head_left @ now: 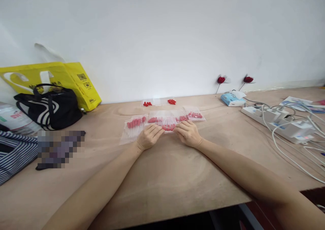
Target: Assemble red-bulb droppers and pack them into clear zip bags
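Observation:
Between my two hands lies a small clear zip bag (168, 127) with several red capsule-shaped pieces in it. My left hand (150, 136) pinches its left edge with the fingers together. At the right edge my right hand (187, 132) is closed on the same bag. Just left of my left hand is another clear bag (134, 125) with a row of red-tipped, pale-stemmed sticks. Behind my hands lie more bags of red pieces, one of them a bag (196, 115) at the right. Two small heaps of red pieces (147, 104) rest on clear bags near the wall.
At the left stand a yellow bag (83, 82), a black bag (63, 104) and a striped cloth (15, 152). On the right are a blue tissue pack (231, 100), two red flowers (221, 80) by the wall, and a power strip (256, 113) with tangled white cables.

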{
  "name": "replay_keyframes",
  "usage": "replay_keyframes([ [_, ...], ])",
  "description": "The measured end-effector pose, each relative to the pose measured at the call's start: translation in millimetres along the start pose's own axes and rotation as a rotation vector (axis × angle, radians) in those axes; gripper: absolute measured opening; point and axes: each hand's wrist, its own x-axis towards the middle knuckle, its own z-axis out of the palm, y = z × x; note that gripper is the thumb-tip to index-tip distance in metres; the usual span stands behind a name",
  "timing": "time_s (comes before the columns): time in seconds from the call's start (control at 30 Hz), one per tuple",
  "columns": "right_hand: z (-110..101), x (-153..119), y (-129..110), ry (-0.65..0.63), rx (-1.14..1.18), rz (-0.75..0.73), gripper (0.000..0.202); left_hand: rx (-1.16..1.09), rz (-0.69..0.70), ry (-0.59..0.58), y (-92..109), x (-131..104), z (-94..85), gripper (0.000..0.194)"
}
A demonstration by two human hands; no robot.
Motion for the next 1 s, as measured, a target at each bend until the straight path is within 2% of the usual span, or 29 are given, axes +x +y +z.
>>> replay_keyframes([
  [0.13, 3, -4, 1, -0.059, 0.046, 0.050, 0.016, -0.018, -0.091, -0.019, 0, 0, -0.6, 0.015],
  [0.27, 6, -10, 5, -0.119, 0.155, 0.057, 0.017, -0.039, -0.118, -0.021, 0, -2, -4.8, 0.024],
  [0.33, 6, -13, 12, -0.079, 0.215, 0.064, 0.016, -0.054, -0.189, -0.027, -1, -6, -11.0, 0.020],
  [0.4, 6, -16, 23, -0.013, 0.241, 0.116, 0.015, -0.025, -0.344, -0.084, -3, -14, -19.1, 0.029],
  [0.5, 7, -18, 43, 0.037, 0.238, 0.238, 0.011, 0.086, -0.657, -0.330, -8, -32, -30.6, 0.046],
  [0.57, 8, -18, 54, 0.013, 0.238, 0.293, 0.010, 0.099, -0.874, -0.559, -11, -44, -36.3, 0.049],
  [0.63, 10, -18, 61, -0.051, 0.210, 0.316, 0.009, 0.034, -1.006, -0.775, -14, -54, -41.2, 0.054],
  [0.7, 10, -19, 64, -0.117, 0.129, 0.328, 0.009, -0.048, -1.035, -0.918, -15, -61, -46.7, 0.059],
  [0.77, 8, -21, 64, -0.145, 0.030, 0.345, 0.012, -0.093, -1.009, -0.968, -14, -66, -54.0, 0.061],
  [0.87, 2, -22, 58, -0.113, -0.047, 0.367, 0.018, -0.117, -0.930, -0.926, -9, -75, -70.6, 0.060],
  [1.0, -6, -20, 42, -0.070, -0.014, 0.294, 0.016, -0.191, -0.777, -0.775, 4, -91, -103.1, 0.053],
])
